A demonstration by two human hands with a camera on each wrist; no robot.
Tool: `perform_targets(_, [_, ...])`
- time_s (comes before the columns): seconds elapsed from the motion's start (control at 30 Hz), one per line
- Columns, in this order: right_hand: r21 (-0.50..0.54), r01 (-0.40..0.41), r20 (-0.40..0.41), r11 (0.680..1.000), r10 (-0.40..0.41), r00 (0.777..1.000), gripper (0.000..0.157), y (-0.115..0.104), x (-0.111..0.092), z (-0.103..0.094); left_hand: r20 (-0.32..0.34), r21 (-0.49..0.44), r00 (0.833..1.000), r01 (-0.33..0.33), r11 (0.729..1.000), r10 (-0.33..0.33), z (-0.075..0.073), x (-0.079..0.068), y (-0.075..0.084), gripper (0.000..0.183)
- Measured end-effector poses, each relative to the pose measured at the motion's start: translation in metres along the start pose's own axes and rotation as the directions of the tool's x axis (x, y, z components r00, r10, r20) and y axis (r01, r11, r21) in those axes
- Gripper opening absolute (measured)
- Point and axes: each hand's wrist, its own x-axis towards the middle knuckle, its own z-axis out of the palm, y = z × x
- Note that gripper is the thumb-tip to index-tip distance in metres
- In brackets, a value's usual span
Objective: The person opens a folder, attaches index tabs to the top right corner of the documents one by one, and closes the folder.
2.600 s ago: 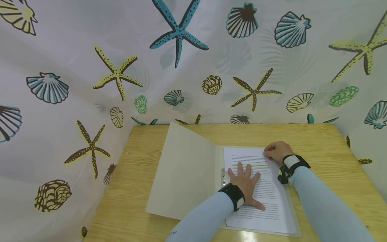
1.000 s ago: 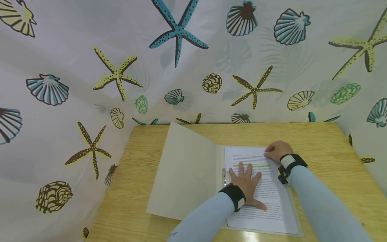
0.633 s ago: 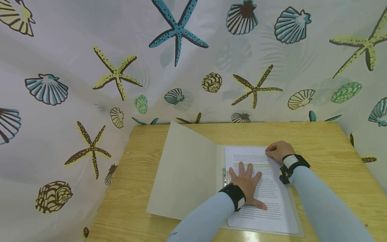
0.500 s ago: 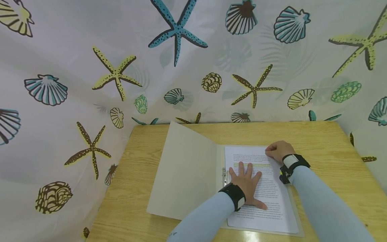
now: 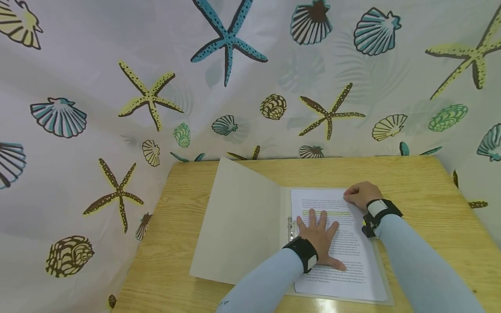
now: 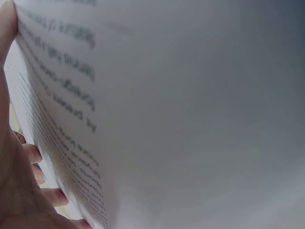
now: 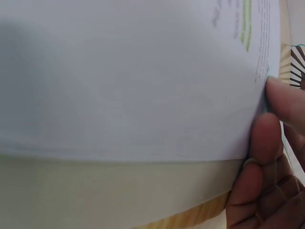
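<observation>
one spread hand on printed paper

Printed white paper inside open folder

Matt white paper, shiny metal clip, wood-grain tabletop

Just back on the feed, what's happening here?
A person is handling printed paper in an open folder on a wooden table. The left hand rests spread on the paper; the right hand pinches its upper right corner. A metal clip shows by its left edge; whether it holds the paper is unclear.
</observation>
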Motion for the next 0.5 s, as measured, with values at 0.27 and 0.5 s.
perform_targets(0.27, [0.005,-0.001,0.009,1.000,0.001,1.000,0.020,-0.0039,-0.0022,-0.0025,0.018,-0.007,1.000,-0.007,1.000,0.007,-0.0008,0.0009,-0.0006,0.131])
perform_targets(0.5, [-0.013,0.010,0.011,1.000,-0.010,1.000,0.023,-0.0058,-0.0022,-0.0018,0.016,-0.017,1.000,-0.007,1.000,0.007,0.0010,0.0012,-0.0005,0.132])
